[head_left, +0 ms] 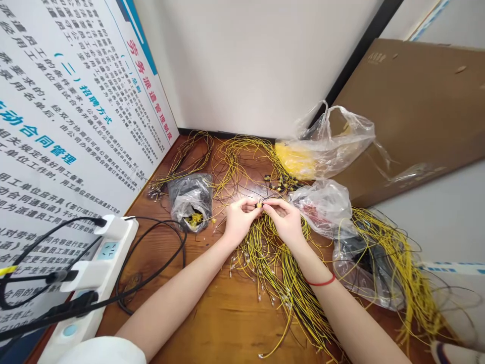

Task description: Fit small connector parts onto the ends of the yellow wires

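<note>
My left hand (238, 218) and my right hand (285, 217) meet over the wooden table (212, 313), fingertips pinched together on a small yellow connector (259, 205) at the end of a thin wire. Both hands are closed in a pinch. Under them lies a big loose bundle of yellow-and-black wires (280, 283) with metal tips. A red string circles my right wrist. How the wire sits in the connector is too small to see.
A dark bag of small yellow parts (191, 202) lies left of my hands. Clear plastic bags (326, 146) with yellow pieces lie behind and to the right, beside more wires (394, 263). A white power strip (98, 273) with black cables sits at left. A poster board and cardboard wall the corner.
</note>
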`<state>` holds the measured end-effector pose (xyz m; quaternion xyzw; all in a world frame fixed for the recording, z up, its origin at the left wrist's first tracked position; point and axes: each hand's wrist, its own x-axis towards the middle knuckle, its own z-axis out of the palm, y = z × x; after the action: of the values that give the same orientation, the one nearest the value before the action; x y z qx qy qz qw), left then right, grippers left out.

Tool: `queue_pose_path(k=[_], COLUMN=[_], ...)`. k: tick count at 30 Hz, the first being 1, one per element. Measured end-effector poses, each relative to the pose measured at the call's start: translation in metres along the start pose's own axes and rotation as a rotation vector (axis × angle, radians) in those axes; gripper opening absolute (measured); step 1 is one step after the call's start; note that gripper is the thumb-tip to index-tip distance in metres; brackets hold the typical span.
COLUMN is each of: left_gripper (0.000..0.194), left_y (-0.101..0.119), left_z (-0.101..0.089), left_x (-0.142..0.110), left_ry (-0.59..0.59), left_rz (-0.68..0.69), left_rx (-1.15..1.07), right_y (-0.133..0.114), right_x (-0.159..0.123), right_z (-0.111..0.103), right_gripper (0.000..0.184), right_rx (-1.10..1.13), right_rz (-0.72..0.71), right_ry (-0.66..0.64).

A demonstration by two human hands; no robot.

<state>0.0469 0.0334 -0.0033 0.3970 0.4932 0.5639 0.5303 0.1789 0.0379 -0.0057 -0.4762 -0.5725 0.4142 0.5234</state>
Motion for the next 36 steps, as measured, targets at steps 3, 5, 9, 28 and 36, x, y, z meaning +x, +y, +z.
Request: queue_pose_path(k=[3,5,9,28,36], left_gripper=[0.013,0.012,0.010,0.003,0.015], left_y=[-0.0023,-0.0039,-0.0052,-0.0063,-0.0055], left_z=[-0.0004,-0.0009,-0.0011,-0.0019,-0.0031], left_x=[0.0007,0.0013,0.0018,-0.0015,-0.0024], left_ry=[-0.008,-0.011,-0.021,-0.017,-0.088], left_rz=[0.008,0.008,-0.005,0.078,0.125], left_rx=[0.005,0.010,-0.005,0.091,0.160], right_y=[-0.0001,-0.0008,-0.0023,-0.0060,-0.0012], right_x=[-0.0005,-0.0011,-0.0019,-0.0043,-0.0016], right_z=[0.0001,0.0000,-0.0002,0.0011,-0.0039], right_gripper=[0.018,0.017,0.015,0.011,0.013], right_rx=[0.016,0.018,0.002,-0.147,-0.086], right_rz=[0.002,0.014,0.003,-0.071,-0.058], right_ry=[0.007,0.004,0.002,-0.005,0.021])
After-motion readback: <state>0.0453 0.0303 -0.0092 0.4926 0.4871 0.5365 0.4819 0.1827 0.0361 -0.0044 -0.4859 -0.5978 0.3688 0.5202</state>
